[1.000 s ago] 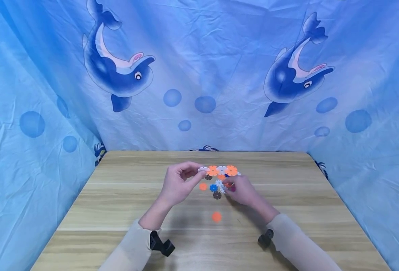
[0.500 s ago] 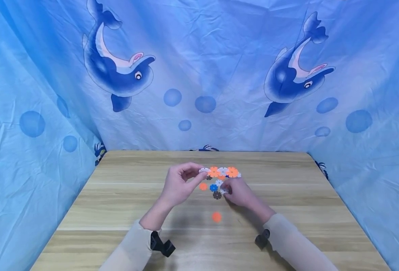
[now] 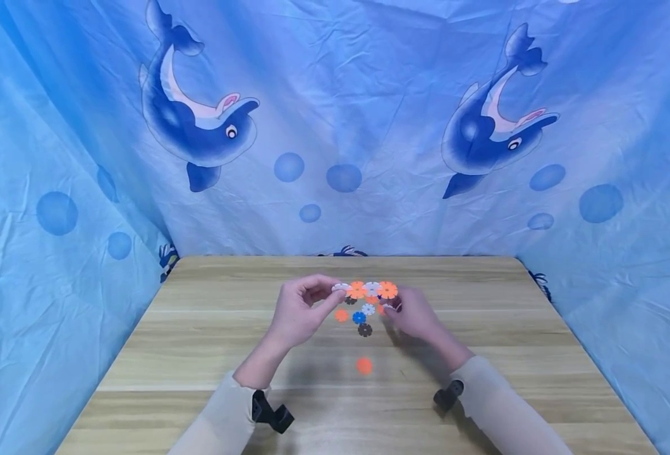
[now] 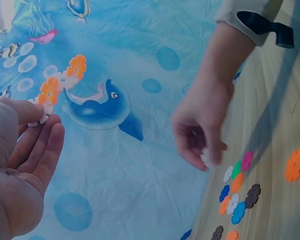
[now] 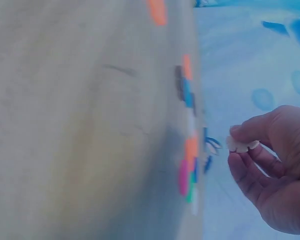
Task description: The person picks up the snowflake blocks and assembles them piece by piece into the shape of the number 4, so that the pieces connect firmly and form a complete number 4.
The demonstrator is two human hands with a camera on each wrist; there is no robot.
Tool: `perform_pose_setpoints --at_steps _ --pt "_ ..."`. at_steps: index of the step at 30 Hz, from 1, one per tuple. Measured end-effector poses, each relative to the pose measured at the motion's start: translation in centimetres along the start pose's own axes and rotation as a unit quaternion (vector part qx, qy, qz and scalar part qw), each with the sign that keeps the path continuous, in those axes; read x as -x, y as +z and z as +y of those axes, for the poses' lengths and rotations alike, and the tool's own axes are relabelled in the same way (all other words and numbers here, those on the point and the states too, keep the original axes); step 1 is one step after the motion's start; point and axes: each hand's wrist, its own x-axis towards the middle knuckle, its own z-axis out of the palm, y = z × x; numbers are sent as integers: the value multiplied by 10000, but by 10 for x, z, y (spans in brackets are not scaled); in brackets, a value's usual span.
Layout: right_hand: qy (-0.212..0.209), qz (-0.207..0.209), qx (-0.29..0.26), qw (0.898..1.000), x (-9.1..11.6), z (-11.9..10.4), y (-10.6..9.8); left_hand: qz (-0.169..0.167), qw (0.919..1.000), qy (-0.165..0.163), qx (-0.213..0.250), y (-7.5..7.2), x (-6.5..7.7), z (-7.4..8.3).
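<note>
My left hand [image 3: 303, 309] pinches the white end of a chain of joined snowflake discs [image 3: 358, 289], white and orange by turns, raised over the table. In the left wrist view the chain [image 4: 50, 90] slants up from thumb and fingers. To the right, my right hand [image 3: 417, 313] pinches a single white snowflake disc [image 5: 242, 145] between thumb and fingertips, lifted off the table and apart from the chain. Below both hands lie loose discs, among them a blue disc [image 3: 359, 318], a brown disc [image 3: 365, 330] and a white disc [image 3: 368, 309].
One orange disc [image 3: 364, 365] lies nearer the front, away from the cluster. A pink disc [image 4: 247, 161] and a green disc [image 4: 236, 169] show in the left wrist view. The wooden table [image 3: 198, 354] meets a blue dolphin-print cloth [image 3: 369, 215] at its back and sides.
The right hand has picked up the white disc from the cluster and moved up and slightly right with it. The left hand keeps the chain almost still.
</note>
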Motion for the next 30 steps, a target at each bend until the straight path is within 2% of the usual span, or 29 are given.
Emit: perform_pose_setpoints --at_steps 7,11,17,20,30 --pt "-126 464 -196 9986 4 -15 -32 -22 10000 43 1 -1 0 0" --pt "-359 928 -251 9947 8 -28 -47 -24 10000 41 11 -1 0 0" --pt "-998 1773 -637 9770 16 -50 -62 -20 10000 46 48 -1 1 1" --pt "-1138 2055 -892 9679 21 -59 -68 -32 10000 67 62 0 0 1" --pt "-1560 2442 -1708 9417 36 -81 -80 67 10000 20 61 -1 0 3"
